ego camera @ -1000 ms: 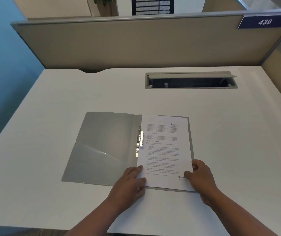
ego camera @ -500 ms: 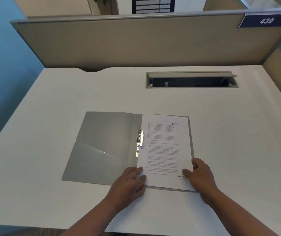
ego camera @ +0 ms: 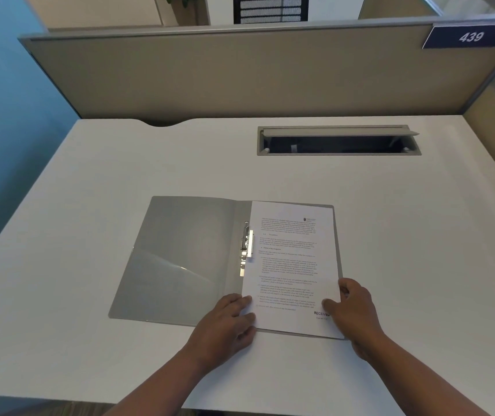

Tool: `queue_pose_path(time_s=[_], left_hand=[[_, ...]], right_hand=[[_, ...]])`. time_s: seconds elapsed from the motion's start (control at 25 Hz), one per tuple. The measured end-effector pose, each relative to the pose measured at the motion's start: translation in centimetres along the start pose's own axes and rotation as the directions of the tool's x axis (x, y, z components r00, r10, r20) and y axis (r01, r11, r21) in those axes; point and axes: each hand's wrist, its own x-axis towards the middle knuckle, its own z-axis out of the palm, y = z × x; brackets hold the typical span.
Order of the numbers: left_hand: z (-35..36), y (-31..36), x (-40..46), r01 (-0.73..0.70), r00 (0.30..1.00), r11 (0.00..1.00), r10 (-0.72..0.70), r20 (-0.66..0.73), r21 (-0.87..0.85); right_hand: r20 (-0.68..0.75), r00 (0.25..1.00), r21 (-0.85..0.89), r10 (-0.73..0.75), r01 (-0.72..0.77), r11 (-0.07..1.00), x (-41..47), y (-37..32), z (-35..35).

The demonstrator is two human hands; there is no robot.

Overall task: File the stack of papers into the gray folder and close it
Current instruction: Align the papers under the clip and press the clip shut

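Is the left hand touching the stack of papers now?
Touching. In the head view the left hand lies on the lower left corner of the stack of papers, its fingers overlapping the sheet's edge with no gap.

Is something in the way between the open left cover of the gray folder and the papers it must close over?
Both hands: the left hand rests at the papers' near-left corner, the right hand holds their near-right edge. The left cover would meet them.
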Motion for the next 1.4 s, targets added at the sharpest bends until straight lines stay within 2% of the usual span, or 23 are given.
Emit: queue_pose_path(time_s=[0.32, 0.48, 0.96, 1.16, 1.28, 1.4], left_hand=[[0.2, 0.1, -0.1, 0.058, 0.998, 0.992, -0.061, -0.021, -0.109], [0.7, 0.0, -0.4, 0.051, 0.998, 0.994, -0.054, -0.032, -0.096], [0.2, -0.3, -0.2, 0.000, 1.000, 0.998, 0.000, -0.004, -0.062], [-0.6, -0.2, 0.4, 0.029, 0.999, 0.995, -0.028, 0.017, -0.090], [-0.8, -0.8, 1.5, 0.047, 0.997, 0.995, -0.042, 0.064, -0.085], [-0.9, -1.2, 2.9, 0.148, 0.974, 0.984, -0.128, 0.186, -0.095]], right_hand=[[0.013, 0.999, 0.109, 0.044, -0.045, 0.993, 0.0, -0.2, 0.1], [0.017, 0.997, 0.148, 0.073, -0.075, 0.986, 0.0, -0.4, 0.1], [0.053, 0.995, 0.109, 0.081, -0.087, 0.990, 0.3, -0.5, 0.1], [0.033, 0.997, 0.113, 0.077, -0.080, 0.990, 0.5, -0.2, 0.5], [0.023, 0.997, 0.038, 0.067, -0.068, 0.997, 0.5, -0.1, 0.9], [-0.070, 0.997, -0.301, 0.026, -0.046, 0.953, 0.2, -0.5, 1.5]])
